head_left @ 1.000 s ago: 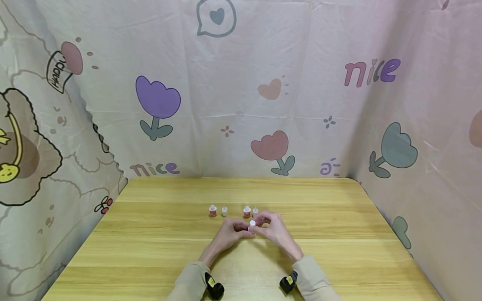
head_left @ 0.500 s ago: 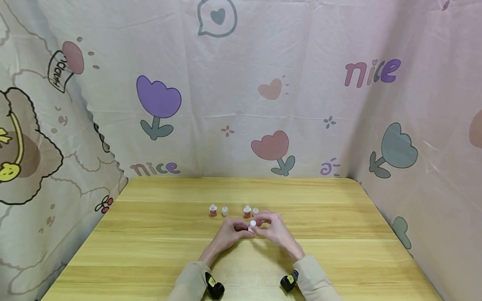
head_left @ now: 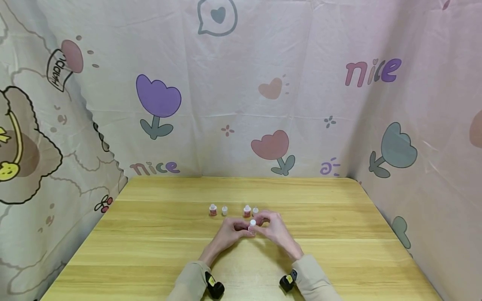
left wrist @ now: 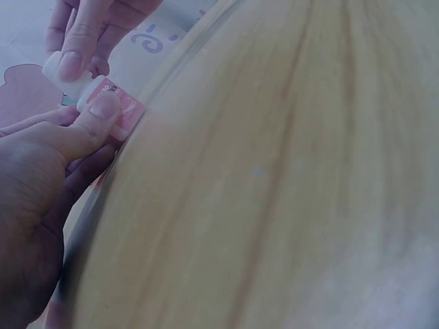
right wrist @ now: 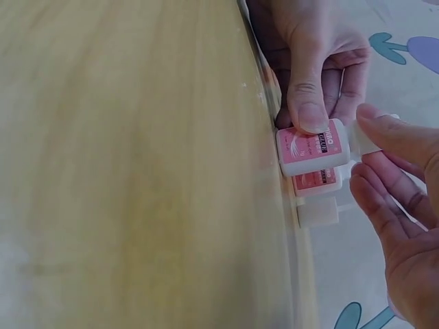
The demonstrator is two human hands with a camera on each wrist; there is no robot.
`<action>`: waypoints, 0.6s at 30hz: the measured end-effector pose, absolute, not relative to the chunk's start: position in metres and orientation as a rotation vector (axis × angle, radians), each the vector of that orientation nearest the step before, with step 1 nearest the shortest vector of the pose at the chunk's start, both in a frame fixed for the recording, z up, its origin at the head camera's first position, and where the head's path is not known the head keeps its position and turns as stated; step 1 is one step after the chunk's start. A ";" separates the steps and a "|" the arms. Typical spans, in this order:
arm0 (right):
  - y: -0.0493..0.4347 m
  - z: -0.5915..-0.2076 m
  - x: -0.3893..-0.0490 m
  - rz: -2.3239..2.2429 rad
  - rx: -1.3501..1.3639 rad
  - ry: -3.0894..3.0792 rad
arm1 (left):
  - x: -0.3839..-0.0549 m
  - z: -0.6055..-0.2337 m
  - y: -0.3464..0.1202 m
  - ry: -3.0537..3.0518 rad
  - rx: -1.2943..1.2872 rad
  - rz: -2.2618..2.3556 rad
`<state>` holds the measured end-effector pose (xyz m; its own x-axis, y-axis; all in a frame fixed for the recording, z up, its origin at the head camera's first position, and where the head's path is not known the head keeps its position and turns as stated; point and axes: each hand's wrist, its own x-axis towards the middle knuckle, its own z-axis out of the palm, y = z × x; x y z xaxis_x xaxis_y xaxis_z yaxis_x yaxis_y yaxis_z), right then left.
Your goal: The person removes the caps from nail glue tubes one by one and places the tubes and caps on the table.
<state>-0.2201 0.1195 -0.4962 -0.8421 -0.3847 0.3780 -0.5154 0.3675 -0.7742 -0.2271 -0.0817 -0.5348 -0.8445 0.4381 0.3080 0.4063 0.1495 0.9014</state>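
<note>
A small white glue bottle (right wrist: 309, 152) with a pink label is held up between both hands above the table. My left hand (head_left: 229, 232) grips its body, thumb over the label. My right hand (head_left: 278, 230) pinches the white cap (right wrist: 365, 142) between thumb and fingers. In the left wrist view the cap (left wrist: 63, 77) sits at the bottle's neck; how tightly it is fitted cannot be told. The inner fingers of both hands are partly hidden in the head view.
Behind the hands, two more glue bottles stand, one on the left (head_left: 213, 210) and one nearer (head_left: 247, 212). Beside each is a small white piece, the left one (head_left: 224, 211) and the right one (head_left: 255, 210). A printed curtain (head_left: 226, 146) hangs behind the wooden table (head_left: 150, 251).
Both hands stay in nearly the same place on the bottle and cap. Half a second ago the bottle looked slightly more tilted; the standing bottles have not moved.
</note>
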 end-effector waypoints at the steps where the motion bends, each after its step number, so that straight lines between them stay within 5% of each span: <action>1: 0.119 -0.496 -0.220 1.481 0.837 -2.475 | -0.227 -0.535 -0.082 2.360 0.870 1.838; 18: 0.122 -0.491 -0.218 1.433 0.958 -2.441 | -0.225 -0.532 -0.081 2.369 0.839 1.825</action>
